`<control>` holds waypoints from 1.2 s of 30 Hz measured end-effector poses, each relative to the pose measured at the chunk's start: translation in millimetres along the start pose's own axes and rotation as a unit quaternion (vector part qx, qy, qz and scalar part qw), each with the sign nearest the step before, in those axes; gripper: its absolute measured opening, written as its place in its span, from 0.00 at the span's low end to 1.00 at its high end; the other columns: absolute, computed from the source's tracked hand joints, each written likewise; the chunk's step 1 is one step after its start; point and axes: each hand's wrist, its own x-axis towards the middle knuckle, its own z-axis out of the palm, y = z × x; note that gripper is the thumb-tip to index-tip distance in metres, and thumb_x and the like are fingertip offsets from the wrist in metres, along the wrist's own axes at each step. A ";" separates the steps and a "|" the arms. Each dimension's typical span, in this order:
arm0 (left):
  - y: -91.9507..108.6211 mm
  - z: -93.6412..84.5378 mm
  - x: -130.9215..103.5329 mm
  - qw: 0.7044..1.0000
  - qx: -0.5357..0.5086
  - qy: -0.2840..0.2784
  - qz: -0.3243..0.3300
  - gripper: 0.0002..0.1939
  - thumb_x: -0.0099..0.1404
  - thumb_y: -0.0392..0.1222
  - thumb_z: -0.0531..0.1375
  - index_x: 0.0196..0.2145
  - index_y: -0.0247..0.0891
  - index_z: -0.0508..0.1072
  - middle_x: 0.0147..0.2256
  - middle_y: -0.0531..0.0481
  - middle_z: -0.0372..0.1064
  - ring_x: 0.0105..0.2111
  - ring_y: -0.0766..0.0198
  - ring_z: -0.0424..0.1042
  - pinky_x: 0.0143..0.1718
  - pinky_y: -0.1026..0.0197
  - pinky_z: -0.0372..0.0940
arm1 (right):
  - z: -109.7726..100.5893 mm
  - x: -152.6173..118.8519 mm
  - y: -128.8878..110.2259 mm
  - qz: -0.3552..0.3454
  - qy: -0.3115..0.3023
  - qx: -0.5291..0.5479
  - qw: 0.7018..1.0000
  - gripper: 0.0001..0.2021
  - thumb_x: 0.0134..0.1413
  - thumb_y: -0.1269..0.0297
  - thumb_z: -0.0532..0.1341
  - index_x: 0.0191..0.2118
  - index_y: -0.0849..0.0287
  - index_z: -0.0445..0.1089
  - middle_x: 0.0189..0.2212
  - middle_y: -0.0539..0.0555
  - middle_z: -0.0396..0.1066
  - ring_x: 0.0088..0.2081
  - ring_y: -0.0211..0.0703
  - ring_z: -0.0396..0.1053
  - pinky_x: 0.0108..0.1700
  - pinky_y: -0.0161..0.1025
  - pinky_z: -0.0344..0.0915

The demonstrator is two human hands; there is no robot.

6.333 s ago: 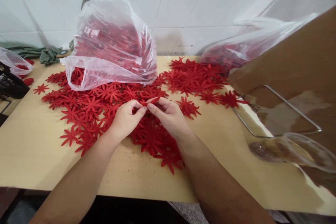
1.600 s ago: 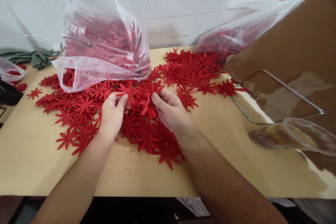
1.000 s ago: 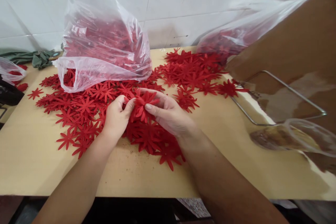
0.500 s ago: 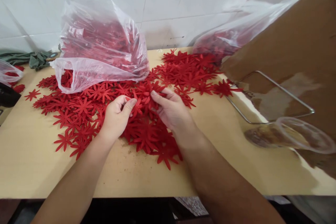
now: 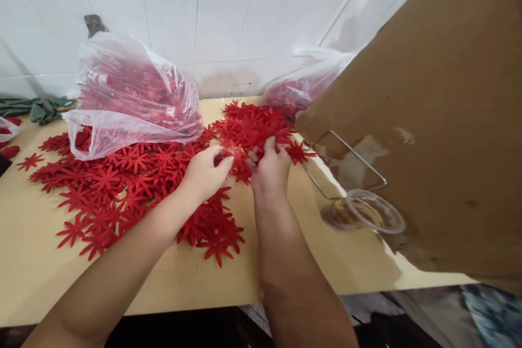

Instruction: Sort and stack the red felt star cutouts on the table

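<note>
A red flower cutout (image 5: pixel 235 153) sits pinched in the fingers of a person's left hand (image 5: pixel 207 171), as the right hand (image 5: pixel 271 168) curls its fingers at the near edge of a flower heap (image 5: pixel 248 119), their grip too obscured to tell. Left of the fingers, a larger pile (image 5: pixel 134 163) covers part of the worktop (image 5: pixel 191 285) before a plastic bag (image 5: pixel 138 92); to their right are a wire frame (image 5: pixel 359 156), a clear cup (image 5: pixel 359 212) and brown cardboard (image 5: pixel 440 119).

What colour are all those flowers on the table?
The flowers are bright red; they show in the head view.
</note>
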 end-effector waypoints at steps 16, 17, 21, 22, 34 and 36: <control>-7.8 63.0 64.7 0.996 0.003 0.007 -0.091 0.10 0.55 0.33 0.53 0.31 0.37 0.73 0.35 0.46 0.73 0.36 0.61 0.71 0.43 0.58 0.63 | -26.1 31.2 9.6 -0.142 0.048 -0.138 0.979 0.18 0.51 0.50 0.50 0.38 0.59 0.64 0.32 0.58 0.69 0.37 0.48 0.70 0.35 0.46 0.68; -8.0 58.0 63.3 0.990 -0.058 0.015 -0.127 0.09 0.56 0.33 0.52 0.31 0.36 0.72 0.34 0.47 0.73 0.33 0.63 0.71 0.41 0.59 0.64 | -25.2 29.6 8.2 -0.150 0.046 -0.149 0.976 0.17 0.51 0.51 0.50 0.35 0.60 0.65 0.30 0.57 0.69 0.36 0.47 0.70 0.35 0.46 0.68; -6.9 36.8 45.3 0.930 -0.297 0.019 -0.215 0.09 0.60 0.37 0.50 0.28 0.35 0.70 0.29 0.49 0.70 0.27 0.68 0.69 0.34 0.62 0.65 | -14.4 13.2 -1.7 -0.163 0.035 -0.222 0.961 0.16 0.48 0.51 0.53 0.22 0.59 0.63 0.21 0.54 0.67 0.26 0.44 0.66 0.33 0.44 0.65; -7.2 32.3 39.7 0.912 -0.344 0.021 -0.222 0.09 0.60 0.38 0.51 0.28 0.35 0.70 0.29 0.49 0.70 0.27 0.68 0.69 0.33 0.62 0.65 | -11.0 7.8 -3.8 -0.163 0.018 -0.240 0.957 0.17 0.47 0.51 0.54 0.20 0.59 0.61 0.19 0.53 0.66 0.25 0.43 0.65 0.32 0.44 0.64; -6.0 5.9 -3.4 0.757 -0.597 0.121 -0.236 0.17 0.61 0.51 0.52 0.27 0.35 0.71 0.22 0.51 0.69 0.30 0.65 0.71 0.39 0.62 0.64 | 15.6 -48.2 7.7 -0.097 -0.311 -0.138 0.935 0.13 0.43 0.56 0.60 0.33 0.59 0.66 0.31 0.55 0.71 0.34 0.44 0.69 0.43 0.45 0.65; -8.1 2.2 -7.0 0.740 -0.616 0.148 -0.228 0.14 0.60 0.49 0.53 0.28 0.35 0.71 0.24 0.51 0.71 0.34 0.64 0.72 0.44 0.61 0.63 | 18.1 -57.9 10.0 -0.115 -0.343 -0.150 0.920 0.11 0.43 0.60 0.59 0.34 0.59 0.66 0.33 0.55 0.71 0.36 0.44 0.69 0.46 0.46 0.64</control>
